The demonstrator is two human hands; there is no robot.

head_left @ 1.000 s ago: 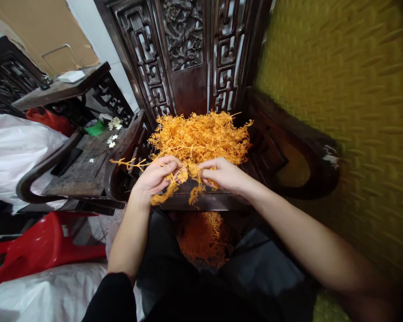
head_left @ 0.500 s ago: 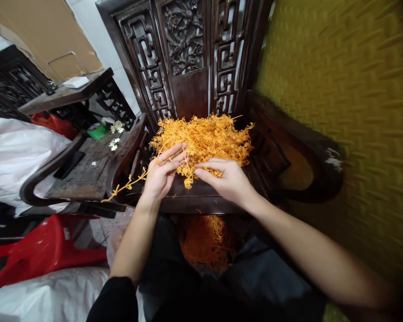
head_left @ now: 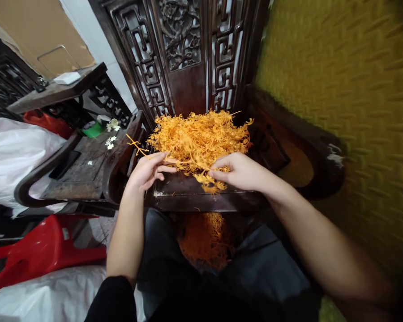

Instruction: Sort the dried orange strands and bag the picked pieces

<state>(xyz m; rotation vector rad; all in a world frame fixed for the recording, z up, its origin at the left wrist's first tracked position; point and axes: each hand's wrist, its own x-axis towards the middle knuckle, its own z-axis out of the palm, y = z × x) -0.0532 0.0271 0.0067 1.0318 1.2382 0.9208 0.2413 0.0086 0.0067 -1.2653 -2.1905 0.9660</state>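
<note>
A long orange sprig (head_left: 188, 165) with thin branching arms, perhaps plastic, stretches between my two hands. My right hand (head_left: 243, 172) pinches its bushy end between thumb and forefinger, and a curly tuft hangs below the fingertips. My left hand (head_left: 147, 171) has the stem running through it, thumb and forefinger near it and the lower fingers loosely apart. The bare end of the stem sticks out up and left past the knuckles. Just behind both hands lies a heap of similar orange sprigs (head_left: 201, 134) on the dark wooden chair seat (head_left: 188, 190).
The chair has a carved back (head_left: 188, 89) and a curved right arm (head_left: 325, 179). Beneath the seat is more orange material (head_left: 204, 241). To the left stand a wooden seat (head_left: 77, 183) with green tape (head_left: 93, 129), a red plastic stool (head_left: 50, 246) and white sacks (head_left: 16, 152).
My left hand has moved left and turned over, and my right hand has shifted slightly right. The sprig now stretches more nearly level between them, its bare end pointing up instead of down.
</note>
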